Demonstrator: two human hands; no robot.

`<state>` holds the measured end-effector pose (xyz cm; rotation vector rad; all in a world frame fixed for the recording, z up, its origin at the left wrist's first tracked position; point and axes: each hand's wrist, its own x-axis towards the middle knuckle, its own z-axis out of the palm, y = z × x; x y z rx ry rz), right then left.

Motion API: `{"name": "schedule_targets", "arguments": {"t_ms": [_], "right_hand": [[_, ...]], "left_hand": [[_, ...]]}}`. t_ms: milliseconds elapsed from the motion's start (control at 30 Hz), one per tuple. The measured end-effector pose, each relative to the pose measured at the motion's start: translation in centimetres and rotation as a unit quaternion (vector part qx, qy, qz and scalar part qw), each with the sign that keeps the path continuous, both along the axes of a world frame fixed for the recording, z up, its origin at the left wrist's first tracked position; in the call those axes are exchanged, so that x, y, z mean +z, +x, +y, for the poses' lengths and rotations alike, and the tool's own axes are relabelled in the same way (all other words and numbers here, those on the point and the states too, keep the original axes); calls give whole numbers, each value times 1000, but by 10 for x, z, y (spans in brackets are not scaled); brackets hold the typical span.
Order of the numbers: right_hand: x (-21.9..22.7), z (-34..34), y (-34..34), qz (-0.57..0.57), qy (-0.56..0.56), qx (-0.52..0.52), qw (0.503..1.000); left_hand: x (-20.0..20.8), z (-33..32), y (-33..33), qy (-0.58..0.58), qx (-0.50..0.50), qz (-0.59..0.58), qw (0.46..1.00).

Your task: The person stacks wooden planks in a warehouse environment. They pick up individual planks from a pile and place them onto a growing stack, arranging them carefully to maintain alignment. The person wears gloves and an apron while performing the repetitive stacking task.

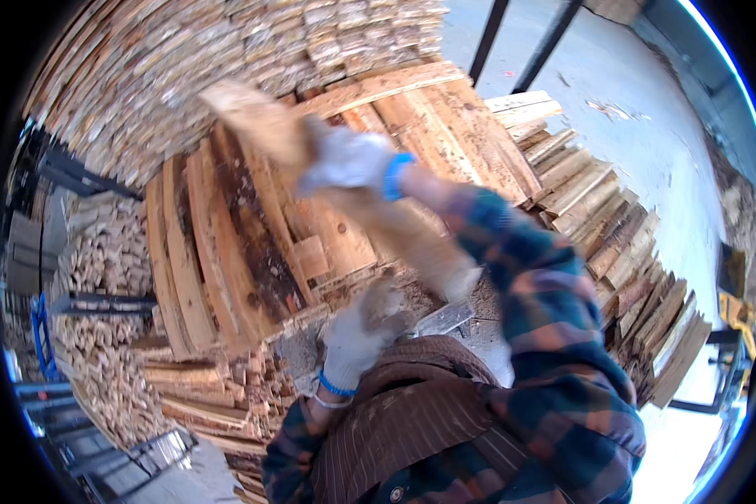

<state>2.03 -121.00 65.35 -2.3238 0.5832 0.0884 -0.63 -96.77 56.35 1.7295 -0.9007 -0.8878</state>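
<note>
My right hand (349,160), in a whitish work glove with a blue cuff, is closed round a wooden board (412,239). The board slants over the pile, blurred by motion, one end toward the far left and the other near my waist. My left hand (357,336), gloved too, is in front of my body beside the pile's near edge. Its fingers are loosely curled and apart, with nothing visible in them. Beneath the held board lies a layer of rough planks (210,227), some with dark bark. A small wood block (311,256) rests on them.
A tall stack of boards (252,42) rises at the far side. More slabs (596,202) are piled along the right. Cut wood ends (101,252) fill racks at the left. Dark metal posts (546,46) stand at the far right, and yellow machinery (737,319) shows near the right rim.
</note>
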Motion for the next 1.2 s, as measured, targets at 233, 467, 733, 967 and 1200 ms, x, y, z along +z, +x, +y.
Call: {"name": "schedule_targets", "arguments": {"t_ms": [233,467,733,967,1200], "right_hand": [[-126,-62,-192,246,-347,127,896],[-87,-43,-159,298,-236,111,918],[-142,-90,-170,78,-221,146,961],[-139,-84,-128,-24,-248,124,960],[-78,86,115,65,-115,-28,991]], "left_hand": [[-16,34,64,-28,222,-54,973],[3,113,141,-30,446,-73,892],[-71,171,147,-21,431,-68,900],[-61,180,172,32,483,-110,868],[-32,138,252,76,421,-183,885]]}}
